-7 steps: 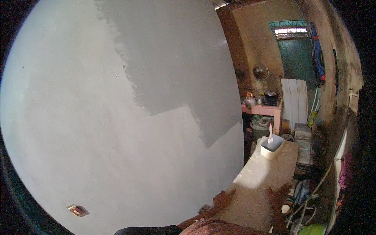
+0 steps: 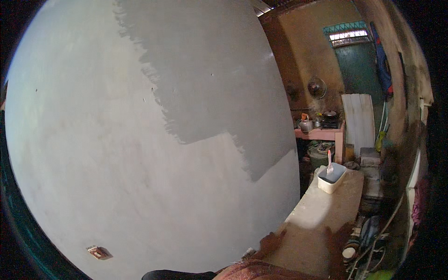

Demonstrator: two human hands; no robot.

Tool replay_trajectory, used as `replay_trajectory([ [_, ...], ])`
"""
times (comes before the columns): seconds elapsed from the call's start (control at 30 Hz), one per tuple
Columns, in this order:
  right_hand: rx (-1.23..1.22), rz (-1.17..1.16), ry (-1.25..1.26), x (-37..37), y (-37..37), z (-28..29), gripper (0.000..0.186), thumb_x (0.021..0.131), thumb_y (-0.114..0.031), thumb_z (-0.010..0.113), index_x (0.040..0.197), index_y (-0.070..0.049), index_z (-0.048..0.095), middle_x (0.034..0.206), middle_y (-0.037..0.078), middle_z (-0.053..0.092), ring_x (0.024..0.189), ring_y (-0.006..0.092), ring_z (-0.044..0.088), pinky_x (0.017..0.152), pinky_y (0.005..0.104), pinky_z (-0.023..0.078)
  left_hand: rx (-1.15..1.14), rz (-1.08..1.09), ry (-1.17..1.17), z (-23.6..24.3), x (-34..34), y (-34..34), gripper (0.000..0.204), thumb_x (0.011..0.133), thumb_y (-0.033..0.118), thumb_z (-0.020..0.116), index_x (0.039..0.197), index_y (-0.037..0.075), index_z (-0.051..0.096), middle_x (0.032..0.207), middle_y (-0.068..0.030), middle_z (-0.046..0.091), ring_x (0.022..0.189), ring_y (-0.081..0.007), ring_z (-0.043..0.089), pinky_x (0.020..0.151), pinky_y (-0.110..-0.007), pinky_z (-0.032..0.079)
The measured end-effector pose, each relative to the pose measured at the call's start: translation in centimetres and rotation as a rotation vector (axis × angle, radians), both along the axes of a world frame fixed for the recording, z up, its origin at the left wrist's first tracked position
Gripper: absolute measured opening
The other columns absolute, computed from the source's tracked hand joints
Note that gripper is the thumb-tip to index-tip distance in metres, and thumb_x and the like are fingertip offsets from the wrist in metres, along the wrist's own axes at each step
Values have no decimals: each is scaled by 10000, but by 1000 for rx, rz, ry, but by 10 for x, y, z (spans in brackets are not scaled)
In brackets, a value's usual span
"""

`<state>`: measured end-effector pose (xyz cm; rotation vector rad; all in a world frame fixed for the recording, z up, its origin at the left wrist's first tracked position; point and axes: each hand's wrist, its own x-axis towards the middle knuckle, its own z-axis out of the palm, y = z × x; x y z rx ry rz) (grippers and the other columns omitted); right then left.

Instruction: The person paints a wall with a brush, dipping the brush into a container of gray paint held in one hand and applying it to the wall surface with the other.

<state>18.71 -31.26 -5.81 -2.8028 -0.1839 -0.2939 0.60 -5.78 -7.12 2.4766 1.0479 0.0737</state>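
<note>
Our plank (image 2: 304, 215) points lengthwise away and rightward; whether our left hand (image 2: 271, 242) and right hand (image 2: 338, 237) grip it, we cannot tell.

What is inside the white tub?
The tub holds grey paint, with a brush upright near its rim. The paint covers the bottom, so that cannot be seen.

Toward nine o'clock, the wall (image 2: 102, 154) is showing pale grey; toward twelve, a ragged-edged patch (image 2: 200, 93) is showing darker grey. At four, a cream tub (image 2: 329, 187) is revealing a grey inside, and its brush (image 2: 330, 161) is sporting a pinkish-white handle (its tip is glowing orange-red). The table (image 2: 317, 135) at three is looking pink; the door (image 2: 354, 67) at two is appearing dark green.
</note>
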Motion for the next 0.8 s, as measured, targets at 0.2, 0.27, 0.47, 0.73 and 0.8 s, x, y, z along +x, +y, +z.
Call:
replay_trajectory([
  [0.2, 25, -15, -124, -14, -13, 42, 1051, 840, -635, 567, 1489, 49, 103, 1525, 280, 159, 1358, 467, 231, 1108, 567, 172, 120, 9, -48, 8, 1, -15, 935, 869, 745, 332, 1207, -104, 529, 1134, -302, 607, 1079, -409, 606, 960, -503, 444],
  [0.27, 50, 49, 200, -21, -23, 79, 1073, 840, -609, 578, 1488, 62, 48, 1560, 268, 56, 1435, 449, 90, 1161, 540, 46, 256, 27, -90, 22, -4, -31, 942, 873, 743, 326, 1213, -114, 520, 1156, -310, 593, 1097, -406, 596, 968, -502, 438],
  [0.47, 113, 56, 328, -24, -1, 81, 1006, 865, -603, 542, 1495, 41, 95, 1563, 259, 46, 1438, 429, 102, 1166, 512, 96, -1, 83, -213, 14, -16, -13, 938, 889, 712, 346, 1297, -128, 442, 1237, -333, 534, 1162, -423, 550, 1003, -500, 413],
  [0.73, -123, -37, 205, -21, -18, 60, 980, 855, -620, 545, 1480, 48, 195, 1570, 235, 66, 1445, 420, 85, 1170, 508, 96, -33, 29, -725, 67, -139, -16, 638, 849, 466, 659, 1271, 10, 518, 1218, -219, 584, 1133, -369, 566, 964, -445, 449],
  [0.8, -25, 238, 39, -53, 2, 61, 953, 854, -636, 534, 1464, 43, 261, 1561, 248, 106, 1440, 434, 96, 1158, 533, 127, 35, 70, -709, 55, -245, -7, 498, 825, 395, 696, 1155, 34, 604, 1107, -173, 650, 1016, -319, 632, 889, -419, 495],
])
